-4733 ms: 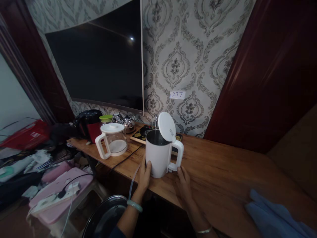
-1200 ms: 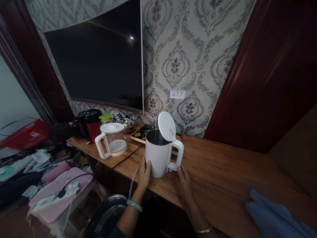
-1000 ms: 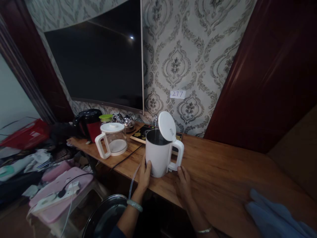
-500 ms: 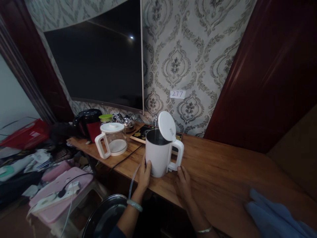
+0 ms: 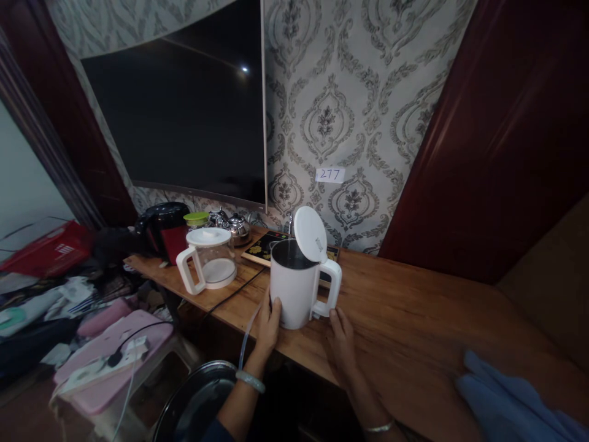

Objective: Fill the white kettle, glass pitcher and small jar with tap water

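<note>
A white electric kettle (image 5: 294, 291) stands near the front edge of the wooden table, its round lid (image 5: 311, 234) tilted up and its dark inside showing. My left hand (image 5: 267, 325) is closed against the kettle's lower left side, thumb in front and the other fingers mostly hidden. At the lower end of the kettle's handle (image 5: 335, 285), my right hand (image 5: 341, 334) has its bent fingertips touching the base. A thin clear tube (image 5: 245, 344) hangs beside my left wrist.
Left of the kettle stands a glass pot (image 5: 219, 264) with a white lid. Behind are a black induction cooker (image 5: 263, 247), a small metal teapot (image 5: 238, 227) and a black-and-red kettle (image 5: 168, 230). A blue cloth (image 5: 510, 396) lies right; a pink stool (image 5: 115, 362) holds a power strip.
</note>
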`<state>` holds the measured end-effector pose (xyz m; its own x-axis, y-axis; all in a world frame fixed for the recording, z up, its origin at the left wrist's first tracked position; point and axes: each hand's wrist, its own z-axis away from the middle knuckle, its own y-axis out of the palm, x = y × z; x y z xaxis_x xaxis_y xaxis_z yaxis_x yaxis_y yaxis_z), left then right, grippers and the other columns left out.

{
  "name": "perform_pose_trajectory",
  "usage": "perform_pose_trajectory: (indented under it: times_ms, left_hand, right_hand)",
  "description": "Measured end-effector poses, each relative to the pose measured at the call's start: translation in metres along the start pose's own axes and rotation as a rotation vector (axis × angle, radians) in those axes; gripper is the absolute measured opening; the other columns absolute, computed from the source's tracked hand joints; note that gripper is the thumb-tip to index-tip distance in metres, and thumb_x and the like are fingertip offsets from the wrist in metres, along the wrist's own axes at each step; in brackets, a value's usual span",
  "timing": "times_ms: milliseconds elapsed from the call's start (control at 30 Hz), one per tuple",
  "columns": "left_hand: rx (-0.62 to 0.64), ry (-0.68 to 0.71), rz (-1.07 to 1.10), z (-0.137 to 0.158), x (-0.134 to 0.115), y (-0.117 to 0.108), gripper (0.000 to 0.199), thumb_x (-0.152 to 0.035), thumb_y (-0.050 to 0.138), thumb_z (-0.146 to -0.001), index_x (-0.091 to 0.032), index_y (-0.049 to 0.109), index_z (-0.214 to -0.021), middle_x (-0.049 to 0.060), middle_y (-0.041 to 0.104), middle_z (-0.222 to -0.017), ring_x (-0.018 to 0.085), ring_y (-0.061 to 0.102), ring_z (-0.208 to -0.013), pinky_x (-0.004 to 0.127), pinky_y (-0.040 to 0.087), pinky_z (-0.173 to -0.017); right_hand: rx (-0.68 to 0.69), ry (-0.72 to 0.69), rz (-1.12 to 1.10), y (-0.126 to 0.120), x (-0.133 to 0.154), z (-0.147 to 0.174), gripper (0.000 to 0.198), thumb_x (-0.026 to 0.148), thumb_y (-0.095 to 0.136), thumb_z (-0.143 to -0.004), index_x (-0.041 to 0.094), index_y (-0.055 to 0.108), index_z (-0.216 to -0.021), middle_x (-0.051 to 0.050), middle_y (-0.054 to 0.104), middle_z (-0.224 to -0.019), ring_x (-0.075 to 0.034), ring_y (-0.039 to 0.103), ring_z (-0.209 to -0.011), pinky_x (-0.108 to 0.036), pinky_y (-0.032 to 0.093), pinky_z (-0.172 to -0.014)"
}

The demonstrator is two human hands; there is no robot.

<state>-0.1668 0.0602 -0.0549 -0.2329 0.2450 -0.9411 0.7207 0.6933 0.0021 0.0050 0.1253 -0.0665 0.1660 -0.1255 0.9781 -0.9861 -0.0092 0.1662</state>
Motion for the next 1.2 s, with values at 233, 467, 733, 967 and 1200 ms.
perform_pose_trajectory:
  times_ms: [233,467,733,967,1200]
  left_hand:
    - [0.004,0.001,-0.002,0.000,-0.001,0.000,0.076,-0.073,0.049,-0.090,-0.018,0.055,-0.142,0.015,0.050,-0.155,0.031,0.036,-0.151,0.047,0.027,-0.126]
    - [0.013,-0.015,-0.010,0.000,-0.003,-0.001,0.079,-0.074,0.049,-0.088,-0.017,0.055,-0.143,0.015,0.049,-0.157,0.031,0.035,-0.152,0.047,0.024,-0.127]
    - [0.015,-0.023,-0.012,-0.001,-0.002,0.000,0.085,-0.078,0.047,-0.087,-0.015,0.053,-0.144,0.017,0.047,-0.158,0.031,0.036,-0.152,0.047,0.024,-0.127]
    - [0.023,-0.013,0.009,0.000,-0.002,0.000,0.081,-0.075,0.048,-0.089,-0.017,0.052,-0.145,0.016,0.045,-0.160,0.031,0.032,-0.153,0.047,0.023,-0.128]
    - [0.003,-0.018,-0.010,-0.001,0.001,0.001,0.083,-0.077,0.048,-0.087,-0.017,0.054,-0.143,0.017,0.048,-0.157,0.031,0.034,-0.152,0.048,0.025,-0.127]
  right_hand:
    - [-0.001,0.024,-0.012,0.000,-0.004,-0.002,0.070,0.077,0.067,-0.072,0.017,0.075,-0.108,-0.014,0.075,-0.120,-0.033,0.064,-0.118,-0.045,0.047,-0.103]
    - [0.014,-0.006,0.002,-0.002,-0.005,-0.002,0.067,0.074,0.065,-0.076,0.017,0.076,-0.108,-0.015,0.074,-0.121,-0.034,0.063,-0.120,-0.047,0.048,-0.102]
    - [0.028,-0.041,0.021,-0.001,-0.005,-0.004,0.068,0.077,0.063,-0.077,0.017,0.076,-0.105,-0.013,0.076,-0.113,-0.032,0.066,-0.112,-0.043,0.050,-0.097]
    - [0.055,-0.091,0.038,-0.002,-0.007,-0.005,0.066,0.077,0.061,-0.078,0.017,0.076,-0.103,-0.013,0.077,-0.109,-0.031,0.066,-0.109,-0.043,0.050,-0.095]
    - [0.067,-0.049,-0.001,-0.001,0.003,-0.004,0.063,0.075,0.064,-0.076,0.017,0.077,-0.097,-0.012,0.078,-0.103,-0.031,0.068,-0.102,-0.041,0.051,-0.092]
